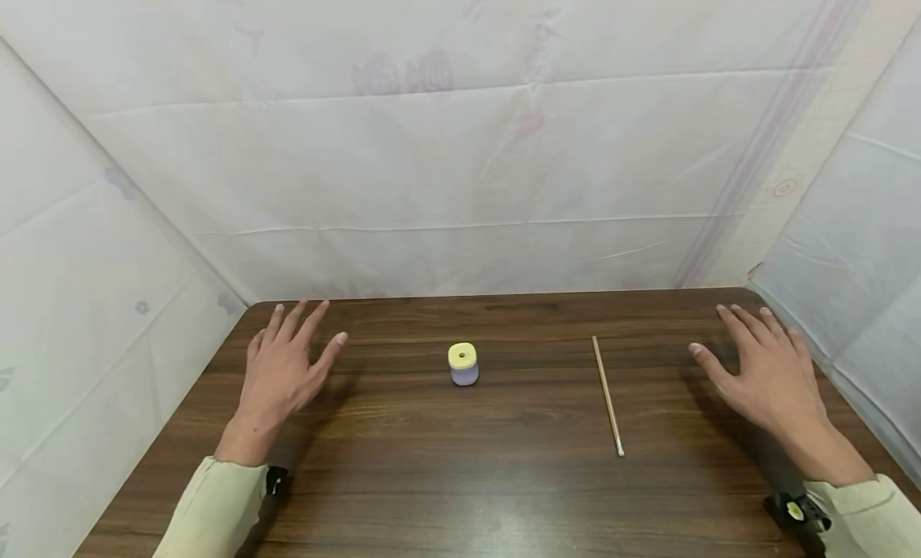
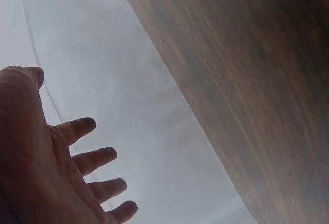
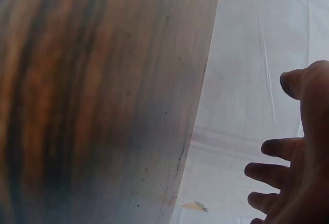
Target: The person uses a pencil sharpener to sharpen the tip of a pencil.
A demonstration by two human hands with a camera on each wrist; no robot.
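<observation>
Both hands hover above the brown table with fingers spread, and neither holds anything. My left hand is toward the table's left side, its fingers and thumb extended in the left wrist view. Over the right side, my right hand has its thumb pointing inward. Between them stands a small rounded pot, yellow on top with a dark hole, lilac below. Nearer the right hand lies a thin, light-brown pencil-like stick, slanted, with a pale tip at its near end.
The dark wood-grain table ends at a straight far edge. White sheeting with faint printed marks hangs behind it and on both sides. Each wrist wears a black strap, the right one with a yellow-green spot.
</observation>
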